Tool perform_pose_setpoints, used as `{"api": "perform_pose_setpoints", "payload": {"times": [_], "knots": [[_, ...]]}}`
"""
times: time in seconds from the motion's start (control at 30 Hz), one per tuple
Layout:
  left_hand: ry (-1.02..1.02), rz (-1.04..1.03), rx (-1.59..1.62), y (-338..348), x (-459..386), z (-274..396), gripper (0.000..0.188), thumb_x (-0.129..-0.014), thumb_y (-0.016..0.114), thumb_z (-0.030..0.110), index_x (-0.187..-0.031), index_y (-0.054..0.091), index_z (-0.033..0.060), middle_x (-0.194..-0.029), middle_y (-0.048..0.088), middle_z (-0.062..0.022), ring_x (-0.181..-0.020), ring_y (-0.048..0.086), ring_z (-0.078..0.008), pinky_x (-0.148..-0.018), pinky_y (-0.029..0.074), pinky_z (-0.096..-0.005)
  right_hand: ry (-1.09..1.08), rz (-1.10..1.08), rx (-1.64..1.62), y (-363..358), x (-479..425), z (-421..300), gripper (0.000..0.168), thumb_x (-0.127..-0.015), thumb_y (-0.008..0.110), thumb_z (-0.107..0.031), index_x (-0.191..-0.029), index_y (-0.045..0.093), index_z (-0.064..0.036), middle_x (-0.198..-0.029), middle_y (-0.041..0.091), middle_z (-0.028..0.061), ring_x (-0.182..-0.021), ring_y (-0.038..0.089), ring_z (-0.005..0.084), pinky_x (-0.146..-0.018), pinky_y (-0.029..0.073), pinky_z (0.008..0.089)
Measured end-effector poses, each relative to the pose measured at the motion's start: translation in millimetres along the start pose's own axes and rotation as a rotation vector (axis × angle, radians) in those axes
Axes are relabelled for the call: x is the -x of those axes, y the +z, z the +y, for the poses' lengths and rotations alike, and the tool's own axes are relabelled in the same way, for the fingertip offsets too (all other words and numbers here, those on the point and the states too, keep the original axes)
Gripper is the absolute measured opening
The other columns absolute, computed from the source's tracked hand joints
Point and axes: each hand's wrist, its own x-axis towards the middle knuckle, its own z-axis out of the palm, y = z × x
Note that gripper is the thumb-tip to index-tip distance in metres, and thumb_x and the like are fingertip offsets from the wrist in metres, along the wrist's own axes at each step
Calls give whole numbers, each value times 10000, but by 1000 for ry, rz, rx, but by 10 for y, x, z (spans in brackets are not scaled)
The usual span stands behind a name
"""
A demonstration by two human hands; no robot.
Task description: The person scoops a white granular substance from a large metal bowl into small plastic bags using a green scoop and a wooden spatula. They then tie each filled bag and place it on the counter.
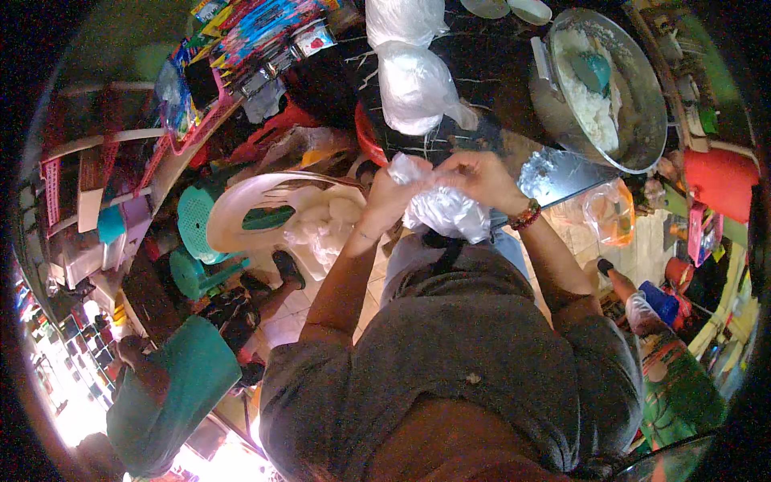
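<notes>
My left hand (pixel 388 193) and my right hand (pixel 485 178) meet at the gathered neck of a filled translucent plastic bag (pixel 447 214), pinching its thin film. The bag's bulging body hangs just below my fingers, close to my waist. Its contents look white; what they are cannot be told through the film. On my right wrist is a beaded bracelet (pixel 527 215). Just beyond my hands, a similar filled plastic bag (pixel 412 87) rests on a dark, marble-patterned tabletop (pixel 470 69). Another filled bag (pixel 403 18) sits behind it.
A large metal pot (pixel 647 126) at the right holds a white mass and a teal scoop (pixel 593 71). Left of me, a pale plastic chair (pixel 229 223) carries several white filled bags (pixel 328 226). People in green tops (pixel 174 391) are at both sides.
</notes>
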Motion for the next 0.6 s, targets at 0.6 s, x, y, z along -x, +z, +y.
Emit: {"api": "perform_pose_setpoints", "payload": {"times": [0.6], "knots": [[-271, -155, 695, 210, 70, 40, 347, -889, 584, 389, -923, 604, 45, -883, 611, -50, -793, 575, -121, -679, 468, -271, 187, 433, 43, 212, 145, -42, 419, -913, 530, -387, -712, 607, -28, -627, 623, 135, -502, 562, 234, -510, 443, 363]]}}
